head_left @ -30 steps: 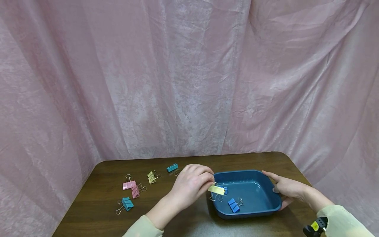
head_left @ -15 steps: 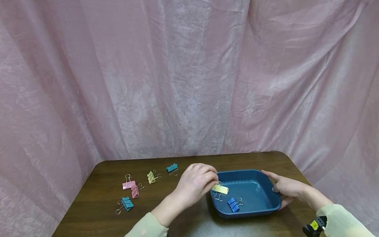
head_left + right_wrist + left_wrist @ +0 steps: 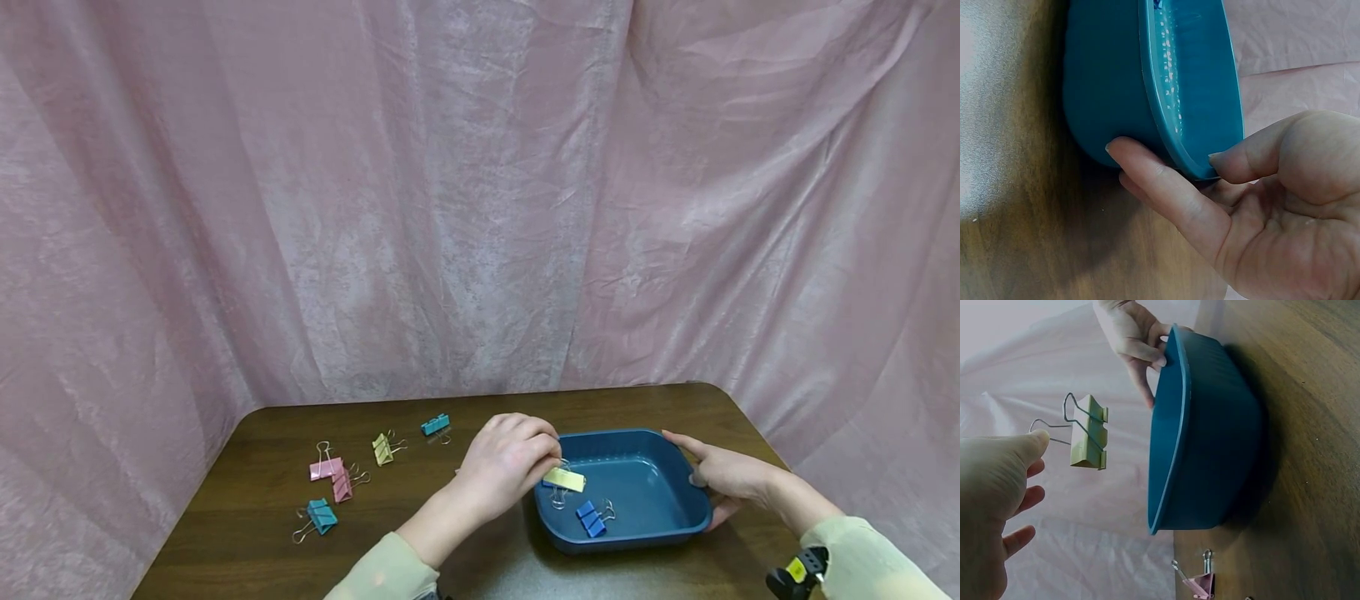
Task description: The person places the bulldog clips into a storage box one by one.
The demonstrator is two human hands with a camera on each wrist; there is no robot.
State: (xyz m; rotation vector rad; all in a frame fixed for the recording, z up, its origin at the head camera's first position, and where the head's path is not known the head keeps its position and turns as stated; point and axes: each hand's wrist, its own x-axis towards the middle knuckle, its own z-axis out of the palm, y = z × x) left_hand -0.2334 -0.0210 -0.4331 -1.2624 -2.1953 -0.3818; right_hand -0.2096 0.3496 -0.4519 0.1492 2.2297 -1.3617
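My left hand [image 3: 506, 467] pinches a yellow binder clip [image 3: 565, 479] by one wire handle, over the left side of a dark blue tray [image 3: 648, 492]. In the left wrist view the clip [image 3: 1089, 434] hangs out from thumb and fingertip, apart from the tray's rim [image 3: 1186, 406]. At the tray's right end my right hand [image 3: 735, 479] grips the wall. The right wrist view has its thumb inside the rim and the fingers [image 3: 1154, 178] against the outer side. A blue binder clip [image 3: 591, 520] lies in the tray; another blue one is mostly hidden behind the yellow clip.
On the table's left lie two pink binder clips [image 3: 342, 483], a teal one [image 3: 322, 517] and a yellow one [image 3: 383, 449]. Another teal clip [image 3: 436, 425] lies near the back edge. A pink curtain [image 3: 450, 208] hangs behind the wooden table [image 3: 247, 533].
My left hand has moved slightly right with the yellow binder clip, further over the tray. The right hand and the tray have barely shifted.
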